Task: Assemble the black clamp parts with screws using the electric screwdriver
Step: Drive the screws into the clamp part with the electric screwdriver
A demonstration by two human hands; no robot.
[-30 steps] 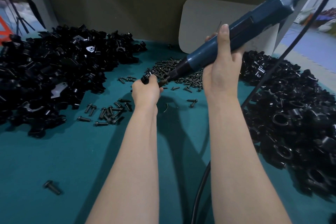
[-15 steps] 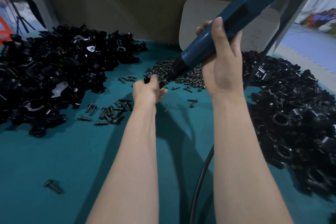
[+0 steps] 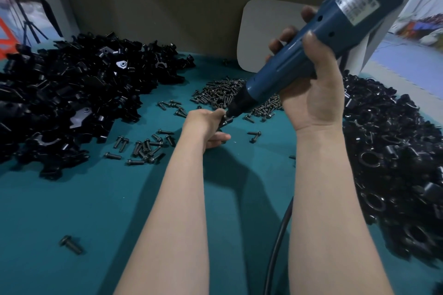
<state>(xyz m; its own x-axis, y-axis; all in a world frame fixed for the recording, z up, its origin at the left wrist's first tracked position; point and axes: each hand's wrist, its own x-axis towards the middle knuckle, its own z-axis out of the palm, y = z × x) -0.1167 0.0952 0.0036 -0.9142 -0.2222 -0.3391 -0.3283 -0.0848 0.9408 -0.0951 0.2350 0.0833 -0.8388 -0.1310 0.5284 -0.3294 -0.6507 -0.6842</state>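
My left hand (image 3: 203,124) grips a small black clamp part (image 3: 225,122) just above the teal table; most of the part is hidden by my fingers. My right hand (image 3: 309,88) grips the blue electric screwdriver (image 3: 311,40), held steeply with its black tip pressed down onto the clamp part. A heap of black screws (image 3: 227,93) lies right behind the hands. Loose screws (image 3: 143,146) are scattered to the left of my left hand.
A big pile of black clamp halves (image 3: 72,103) fills the left of the teal table (image 3: 96,211). Another pile of black ring-shaped parts (image 3: 395,163) covers the right. The screwdriver's black cable (image 3: 275,246) runs down between my forearms. A single screw (image 3: 70,244) lies near front left.
My right hand has tilted the screwdriver from a shallow slant to a steep angle, the tip staying on the part in my left hand. My left hand has barely moved.
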